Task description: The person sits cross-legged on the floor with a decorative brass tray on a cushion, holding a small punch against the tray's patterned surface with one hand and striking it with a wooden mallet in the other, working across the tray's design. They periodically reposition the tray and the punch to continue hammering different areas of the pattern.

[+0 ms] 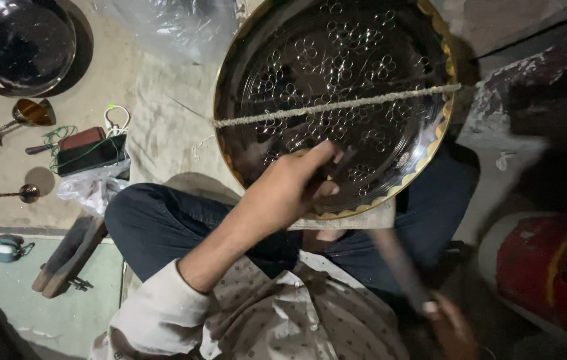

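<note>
I sit on a dusty floor with a cloth (163,127) spread under me. A big round metal tray (337,100) with flower marks rests on my lap. My left hand (293,190) presses on it, fingers pinched together. My right hand (453,327) grips a blurry stick (397,263).

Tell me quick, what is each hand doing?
Left hand: fingers pinched shut, pressing on the engraved round metal tray.
Right hand: closed around a dark blurred tool; what kind of tool cannot be told.
</note>
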